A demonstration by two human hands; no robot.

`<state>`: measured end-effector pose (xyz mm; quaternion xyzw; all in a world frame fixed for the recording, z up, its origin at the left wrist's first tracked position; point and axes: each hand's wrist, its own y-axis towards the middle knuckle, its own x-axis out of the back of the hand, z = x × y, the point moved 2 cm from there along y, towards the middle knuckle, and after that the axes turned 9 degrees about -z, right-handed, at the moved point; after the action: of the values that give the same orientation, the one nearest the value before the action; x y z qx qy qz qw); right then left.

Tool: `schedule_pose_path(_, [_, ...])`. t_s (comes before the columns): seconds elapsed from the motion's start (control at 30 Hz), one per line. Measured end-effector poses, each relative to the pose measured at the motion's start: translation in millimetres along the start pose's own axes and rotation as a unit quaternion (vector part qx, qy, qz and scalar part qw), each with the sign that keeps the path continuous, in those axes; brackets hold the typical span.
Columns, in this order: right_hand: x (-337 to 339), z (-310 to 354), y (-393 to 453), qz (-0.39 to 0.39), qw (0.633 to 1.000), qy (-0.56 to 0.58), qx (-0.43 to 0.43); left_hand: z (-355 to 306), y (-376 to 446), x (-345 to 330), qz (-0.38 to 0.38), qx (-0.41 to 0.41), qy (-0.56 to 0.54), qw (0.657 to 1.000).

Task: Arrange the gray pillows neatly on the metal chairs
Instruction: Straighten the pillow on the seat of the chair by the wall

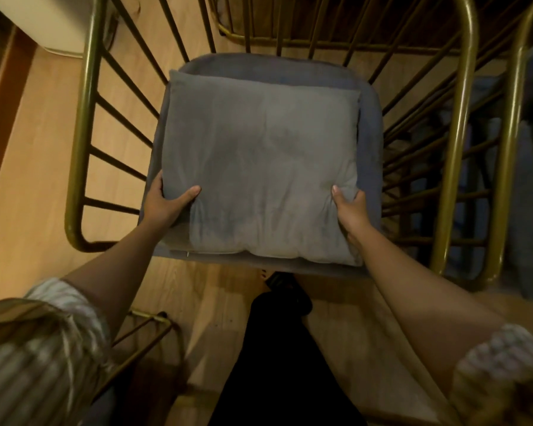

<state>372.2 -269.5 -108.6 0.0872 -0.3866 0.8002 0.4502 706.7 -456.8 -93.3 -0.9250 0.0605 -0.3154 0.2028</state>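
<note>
A gray pillow [259, 167] lies flat over the gray seat cushion [371, 124] of a gold metal wire chair [86, 118] right below me. My left hand [163, 204] grips the pillow's near left edge, thumb on top. My right hand [350, 210] pinches the near right edge, thumb on top as well. The pillow covers most of the seat; its far corners reach toward the chair's back bars.
A second gold metal chair [511, 142] with gray fabric stands close on the right. Part of another gold frame [148, 333] shows at lower left. A white object [53, 23] stands on the wooden floor at upper left. My dark trouser leg [277, 364] is below the seat.
</note>
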Motion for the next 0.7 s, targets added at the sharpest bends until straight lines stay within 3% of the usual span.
schedule_pose_path(0.2, [7.5, -33.1, -18.1, -0.025, 0.999, -0.031, -0.010, 22.3, -10.3, 6.7, 0.070, -0.003, 0.052, 0.996])
schedule_pose_path(0.47, [13.7, -37.0, -24.0, 0.009, 0.994, -0.098, -0.041, 33.4, -13.9, -7.2, 0.025, 0.046, 0.112, 0.992])
schedule_pose_path(0.7, [11.2, -50.8, -51.7, -0.025, 0.987, -0.149, -0.053, 38.2, -9.0, -3.4, 0.044, 0.055, 0.116, 0.991])
